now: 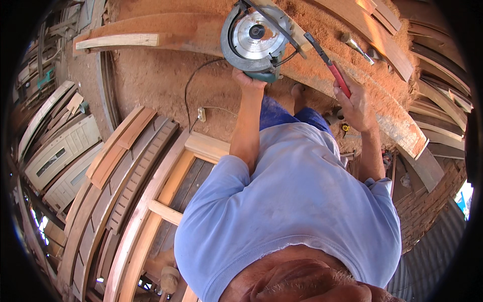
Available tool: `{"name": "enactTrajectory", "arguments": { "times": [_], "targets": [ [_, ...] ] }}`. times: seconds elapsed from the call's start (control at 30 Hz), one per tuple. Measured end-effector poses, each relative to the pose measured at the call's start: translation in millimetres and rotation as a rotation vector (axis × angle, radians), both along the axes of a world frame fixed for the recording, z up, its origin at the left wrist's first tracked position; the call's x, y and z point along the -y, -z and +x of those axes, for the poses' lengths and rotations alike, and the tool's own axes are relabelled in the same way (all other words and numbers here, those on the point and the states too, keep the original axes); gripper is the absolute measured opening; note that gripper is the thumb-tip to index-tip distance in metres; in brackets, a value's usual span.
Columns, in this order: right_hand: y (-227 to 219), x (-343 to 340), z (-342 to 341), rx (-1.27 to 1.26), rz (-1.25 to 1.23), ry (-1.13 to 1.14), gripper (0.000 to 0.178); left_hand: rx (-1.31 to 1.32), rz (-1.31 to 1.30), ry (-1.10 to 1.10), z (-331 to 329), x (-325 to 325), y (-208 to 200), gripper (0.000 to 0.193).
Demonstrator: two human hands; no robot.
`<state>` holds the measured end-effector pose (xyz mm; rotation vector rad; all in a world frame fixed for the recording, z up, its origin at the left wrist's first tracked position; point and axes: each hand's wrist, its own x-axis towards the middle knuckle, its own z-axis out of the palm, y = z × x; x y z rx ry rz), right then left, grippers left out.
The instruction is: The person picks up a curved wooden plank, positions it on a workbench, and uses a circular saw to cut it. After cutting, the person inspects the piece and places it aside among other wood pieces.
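Observation:
My left hand (247,80) grips a circular saw (241,55) from below, tipped so that its round toothed blade (256,32) and metal guard face up. The saw's teal body shows just above my fingers. My right hand (356,105) is closed around the red handle of a tool (338,75) with a dark metal shaft. Its far end reaches the saw's flat base plate (288,30), and whether it touches cannot be told. Beneath both hands lies a long plank (397,131) dusted with sawdust. A chisel (356,48) with a pale handle rests to the right.
A black cable (187,90) runs from the saw down the left, near a small pale socket (202,114). Wooden frames (151,226) and stacked boards (100,186) fill the lower left. More planks (443,105) lean at the right. A wooden mallet (169,279) sits below the frames.

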<state>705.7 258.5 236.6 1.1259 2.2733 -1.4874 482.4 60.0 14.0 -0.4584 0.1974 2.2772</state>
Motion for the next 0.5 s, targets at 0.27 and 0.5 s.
{"name": "enactTrajectory", "arguments": {
  "times": [0.27, 0.5],
  "targets": [
    [5.0, 0.5, -2.8, 0.005, -0.052, -0.078, 0.057, 0.035, 0.05, 0.004, 0.1, 0.4, 6.1, 0.047],
    [6.2, 1.9, -2.9, -0.024, -0.087, -0.047, 0.057, 0.056, 0.026, 0.003, 0.1, 0.6, 2.8, 0.047]
  ]
}}
